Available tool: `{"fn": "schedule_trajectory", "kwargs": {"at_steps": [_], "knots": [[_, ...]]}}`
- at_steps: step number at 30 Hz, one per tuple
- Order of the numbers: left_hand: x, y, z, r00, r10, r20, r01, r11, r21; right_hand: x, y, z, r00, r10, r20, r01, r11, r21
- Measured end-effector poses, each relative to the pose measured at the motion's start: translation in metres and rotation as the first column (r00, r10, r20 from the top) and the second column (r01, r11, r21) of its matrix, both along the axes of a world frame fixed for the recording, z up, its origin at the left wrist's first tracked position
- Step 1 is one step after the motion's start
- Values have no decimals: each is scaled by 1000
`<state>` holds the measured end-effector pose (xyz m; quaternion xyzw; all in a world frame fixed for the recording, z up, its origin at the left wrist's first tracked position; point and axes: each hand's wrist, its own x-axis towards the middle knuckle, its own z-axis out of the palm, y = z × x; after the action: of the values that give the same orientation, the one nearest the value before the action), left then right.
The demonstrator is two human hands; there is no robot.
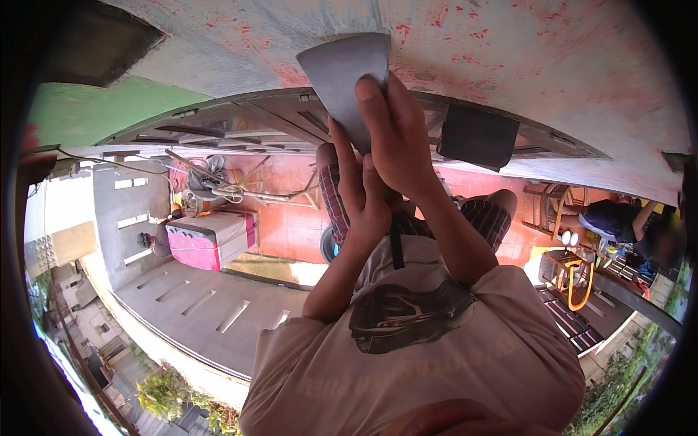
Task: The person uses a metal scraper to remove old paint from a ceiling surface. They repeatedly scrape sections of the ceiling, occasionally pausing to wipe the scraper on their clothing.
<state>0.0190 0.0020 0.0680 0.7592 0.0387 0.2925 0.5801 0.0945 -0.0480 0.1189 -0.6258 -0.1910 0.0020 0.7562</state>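
Both hands are closed together on one tool: a wide, grey, fan-shaped scraper blade (342,73) pressed flat against a pale surface (509,65) speckled with red paint remains. The right hand (396,142) sits on top, its thumb laid up along the blade's back and its fingers wrapped around the handle, which is hidden inside the grip. The left hand (360,192) stacks just under it at about 7 o'clock, fingers clamped over the same hidden handle and against the right wrist. Doubling the hands like this looks like a way to put more weight behind the blade's wide edge, which points toward 12 o'clock and meets the speckled surface there.

Outward from the grip, both forearms run down toward 6 o'clock into the sleeves of a beige shirt (407,349) with a dark print on the chest. Checked shorts (483,218) and knees show behind the arms. At 3 o'clock of the hands a dark, flat rectangular piece (476,134) hangs at the lip of the speckled surface, touching it. A curved grey metal frame (240,116) runs beneath that lip from 9 to 3 o'clock. Far below lies a reddish tiled floor (287,211), with a pink and white box (211,236) at 8 o'clock and a tangle of bicycle-like parts (211,182) above it. At 4 o'clock another person in dark clothes (614,218) sits near wooden stools (571,272), well apart from the work.
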Motion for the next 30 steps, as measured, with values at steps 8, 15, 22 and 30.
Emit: {"fn": "schedule_trajectory", "kwargs": {"at_steps": [8, 15, 22, 30], "knots": [[-10, -9, 17, 991, -93, -94, 63, 958, -281, 1, -9, 22, 999, 7, -42, -11, 997, -80], [-21, -19, -2, 984, -140, -114, 87, 922, -377, -6, -15, -6, 997, 40, -58, -46, 994, -99], [-11, -11, 18, 999, -52, -1, 46, 888, -458, 1, -7, 12, 996, 80, 27, -79, 996, -27], [-11, -9, 24, 994, -74, -85, 49, 963, -265, 1, -8, 24, 997, 74, -29, -75, 996, -54]]}}
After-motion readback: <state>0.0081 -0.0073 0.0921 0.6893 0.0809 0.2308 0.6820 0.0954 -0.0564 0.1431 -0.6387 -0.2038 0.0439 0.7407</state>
